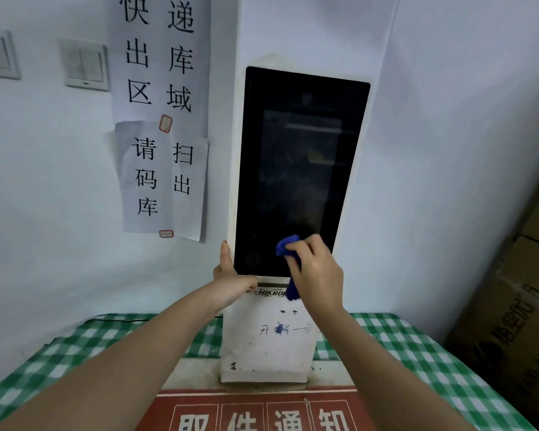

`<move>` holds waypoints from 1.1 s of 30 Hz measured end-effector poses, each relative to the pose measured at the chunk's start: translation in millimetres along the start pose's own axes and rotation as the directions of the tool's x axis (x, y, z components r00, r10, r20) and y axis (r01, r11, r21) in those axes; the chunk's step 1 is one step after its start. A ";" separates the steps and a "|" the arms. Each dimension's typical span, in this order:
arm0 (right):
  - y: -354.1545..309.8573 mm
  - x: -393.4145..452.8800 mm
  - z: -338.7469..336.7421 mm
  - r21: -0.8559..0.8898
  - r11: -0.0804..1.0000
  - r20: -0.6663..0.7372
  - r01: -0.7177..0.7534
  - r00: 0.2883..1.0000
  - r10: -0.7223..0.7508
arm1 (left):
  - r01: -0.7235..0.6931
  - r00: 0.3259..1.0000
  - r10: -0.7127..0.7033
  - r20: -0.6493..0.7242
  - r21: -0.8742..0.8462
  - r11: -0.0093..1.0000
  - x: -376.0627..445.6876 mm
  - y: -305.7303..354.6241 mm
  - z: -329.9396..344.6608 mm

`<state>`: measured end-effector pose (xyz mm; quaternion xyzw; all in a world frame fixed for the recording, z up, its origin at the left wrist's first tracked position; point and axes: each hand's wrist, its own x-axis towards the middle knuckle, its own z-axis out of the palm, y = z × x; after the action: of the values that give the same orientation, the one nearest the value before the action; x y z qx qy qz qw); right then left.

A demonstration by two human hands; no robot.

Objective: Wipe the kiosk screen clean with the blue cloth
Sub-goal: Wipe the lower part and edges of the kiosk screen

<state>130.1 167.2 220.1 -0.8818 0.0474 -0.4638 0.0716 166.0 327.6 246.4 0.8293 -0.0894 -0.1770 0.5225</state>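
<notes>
The tall black kiosk screen (299,169) stands upright on a white base (266,343), dark and faintly smeared. My right hand (319,272) is shut on the bunched blue cloth (288,248), pressing it against the screen's lower right part; a tail of cloth hangs down over the base. My left hand (231,279) braces the screen's lower left corner, index finger pointing up along the left edge and thumb lying under the bottom edge.
A green-and-white checked tablecloth (417,353) covers the table under the kiosk. A red sign (262,412) lies in front. Paper notices (162,119) and wall switches (84,65) are at left. Cardboard boxes (517,321) stand at right.
</notes>
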 end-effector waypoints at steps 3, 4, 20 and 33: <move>-6.9 9.4 6.6 -0.024 0.999 -0.040 -0.024 0.999 0.023 | 0.006 1.000 -0.006 -0.002 -0.011 1.000 0.6 0.9 1.7; -6.0 6.8 12.0 -0.040 0.999 -0.042 -0.021 0.999 0.019 | 0.006 1.000 -0.006 -0.002 -0.010 1.000 1.3 0.7 2.0; -19.9 9.3 15.5 -0.032 0.999 -0.062 0.007 0.998 -0.009 | -0.011 1.000 0.010 -0.008 -0.032 0.999 4.3 1.8 1.8; -17.1 -9.2 17.1 0.015 0.998 -0.006 0.069 0.998 -0.068 | -0.004 1.000 0.004 0.018 -0.015 1.000 3.8 -2.2 -2.9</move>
<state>139.3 186.8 206.0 -0.8809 0.0139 -0.4690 0.0622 170.5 329.7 244.8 0.8235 -0.0944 -0.1839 0.5283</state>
